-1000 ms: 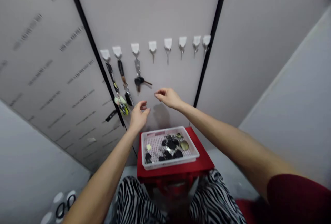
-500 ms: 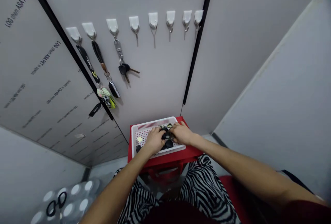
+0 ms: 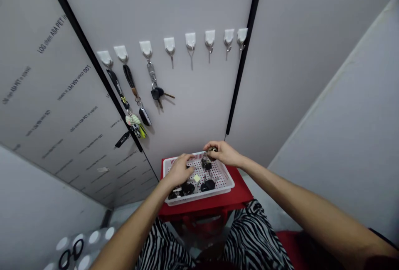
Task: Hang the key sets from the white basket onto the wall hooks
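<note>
A white plastic basket holds bunches of dark keys and a small yellow slip. At its back right, my right hand pinches a key ring with a round brass-coloured tag; a bunch of keys dangles from it, low over the basket. My left hand reaches over the basket's left side, thumb and forefinger apart, above more black-headed keys. Its other fingertips are hidden, and a dark bit shows beside the thumb.
White hooks line the wall panel; the three leftmost carry keys, including a bunch on a grey strap. The basket sits on a red surface before my knees. Capped bottles stand at lower left.
Both hands came down from the wall into the basket. My right hand has since lifted a key ring with keys. Keys in the basket have shifted, and the yellow slip lies further right.
</note>
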Available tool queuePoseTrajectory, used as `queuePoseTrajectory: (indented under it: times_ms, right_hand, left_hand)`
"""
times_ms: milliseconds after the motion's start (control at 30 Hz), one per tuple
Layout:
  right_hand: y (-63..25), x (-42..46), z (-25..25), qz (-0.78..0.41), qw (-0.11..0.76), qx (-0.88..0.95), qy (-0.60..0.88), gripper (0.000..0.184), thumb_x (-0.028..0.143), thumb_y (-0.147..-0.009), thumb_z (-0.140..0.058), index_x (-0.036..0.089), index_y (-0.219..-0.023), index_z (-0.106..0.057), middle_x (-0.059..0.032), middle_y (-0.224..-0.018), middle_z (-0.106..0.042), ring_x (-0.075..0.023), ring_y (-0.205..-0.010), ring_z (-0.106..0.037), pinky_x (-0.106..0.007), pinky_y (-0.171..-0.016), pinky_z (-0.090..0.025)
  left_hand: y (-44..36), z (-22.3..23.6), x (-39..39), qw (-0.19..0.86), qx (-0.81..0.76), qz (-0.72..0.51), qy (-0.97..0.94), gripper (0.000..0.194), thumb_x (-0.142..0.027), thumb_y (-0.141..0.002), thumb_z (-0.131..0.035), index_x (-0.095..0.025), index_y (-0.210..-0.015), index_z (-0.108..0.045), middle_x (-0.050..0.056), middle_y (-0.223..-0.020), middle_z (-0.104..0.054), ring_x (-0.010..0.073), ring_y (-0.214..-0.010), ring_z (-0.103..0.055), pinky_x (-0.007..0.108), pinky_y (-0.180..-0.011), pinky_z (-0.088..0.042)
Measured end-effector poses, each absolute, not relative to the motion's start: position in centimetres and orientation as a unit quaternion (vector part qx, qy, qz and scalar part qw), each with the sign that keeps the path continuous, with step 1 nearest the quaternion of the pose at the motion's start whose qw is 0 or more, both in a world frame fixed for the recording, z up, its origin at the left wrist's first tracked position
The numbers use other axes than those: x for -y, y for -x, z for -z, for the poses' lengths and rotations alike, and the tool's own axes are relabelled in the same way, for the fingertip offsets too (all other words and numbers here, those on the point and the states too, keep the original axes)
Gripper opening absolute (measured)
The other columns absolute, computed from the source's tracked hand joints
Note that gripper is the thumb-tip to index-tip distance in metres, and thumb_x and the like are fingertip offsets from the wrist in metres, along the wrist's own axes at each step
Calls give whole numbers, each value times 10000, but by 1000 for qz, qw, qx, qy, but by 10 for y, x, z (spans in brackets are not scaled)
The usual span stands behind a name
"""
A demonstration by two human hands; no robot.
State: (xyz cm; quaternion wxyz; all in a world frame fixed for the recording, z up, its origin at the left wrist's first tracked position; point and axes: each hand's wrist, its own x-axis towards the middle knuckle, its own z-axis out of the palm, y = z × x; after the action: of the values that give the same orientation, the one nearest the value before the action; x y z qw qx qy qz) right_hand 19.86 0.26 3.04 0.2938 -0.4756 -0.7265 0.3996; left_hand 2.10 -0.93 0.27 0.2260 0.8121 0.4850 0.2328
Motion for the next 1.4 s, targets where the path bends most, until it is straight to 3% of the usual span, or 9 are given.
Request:
queuePoseTrajectory:
  times_ms: [233, 367, 567, 667, 800, 933, 1100, 1233, 1400]
  right_hand:
    - [-179, 4, -73, -514, 386, 635, 428, 161, 158, -576, -452, 127, -731, -479, 27, -544, -514, -52, -482, -460, -192, -497, -359]
    - [-182, 1, -77, -514, 407, 613, 441, 161, 166, -571, -461, 124, -725, -481, 17, -555, -530, -55, -496, -471, -193, -508, -358]
    - [-175, -4, -62, -446, 391, 670, 446, 162, 220, -587, -466, 121, -710, -500, 16, -544, -522, -76, -493, -466, -225, -527, -368]
    - [-165, -4, -58, -399, 378, 725, 414, 149, 232, -586, -486, 134, -691, -528, -1, -634, -547, -94, -584, -478, -225, -576, -365]
    - [-155, -6, -65, -386, 399, 729, 401, 104, 243, -618, -458, 148, -591, -491, 29, -509, -481, -77, -499, -431, -200, -495, -340]
    - [-147, -14, -98, -386, 430, 724, 377, 117, 246, -625, -442, 145, -567, -456, 47, -445, -426, -56, -424, -388, -189, -445, -318]
    - [-133, -33, -170, -363, 519, 688, 353, 107, 228, -610, -444, 137, -553, -441, 47, -428, -437, -46, -392, -394, -181, -422, -328]
    - [-123, -52, -215, -356, 579, 643, 353, 73, 203, -612, -437, 138, -579, -442, 33, -470, -469, -45, -401, -428, -162, -388, -329]
    - [-116, -77, -236, -315, 608, 609, 401, 77, 205, -619, -437, 142, -576, -445, 22, -483, -473, -50, -398, -442, -153, -364, -334]
  left_hand:
    - [-45, -14, 8, 420, -433, -356, -713, 200, -245, -645, -401, -118, -736, -526, 10, -658, -542, 94, -602, -469, 210, -587, -367]
    - [-31, -23, 4, 451, -455, -415, -646, 174, -250, -610, -447, -124, -713, -506, -19, -576, -513, 69, -525, -440, 183, -527, -347]
    - [-17, -47, 1, 402, -474, -443, -646, 90, -213, -590, -444, -130, -599, -476, -31, -533, -481, 67, -516, -432, 176, -520, -336]
    - [-18, -61, 4, 334, -481, -410, -699, 116, -217, -606, -424, -134, -573, -497, -32, -509, -466, 74, -511, -420, 180, -509, -327]
    - [-17, -84, 6, 221, -467, -397, -759, 133, -207, -612, -421, -146, -561, -527, -13, -574, -497, 91, -594, -444, 194, -570, -335]
    - [-12, -121, 0, 145, -467, -401, -775, 126, -206, -602, -437, -145, -542, -529, -3, -572, -499, 96, -582, -445, 203, -553, -333]
    - [-13, -186, -23, 187, -470, -493, -708, 92, -183, -607, -438, -130, -635, -508, -24, -509, -472, 65, -450, -417, 186, -468, -339]
    - [-14, -224, -46, 206, -436, -588, -649, 148, -124, -594, -450, -120, -737, -488, -8, -588, -508, 52, -470, -452, 176, -491, -373]
    - [-16, -243, -67, 156, -460, -593, -642, 272, -80, -605, -411, -125, -863, -482, 48, -762, -563, 73, -569, -512, 213, -591, -399]
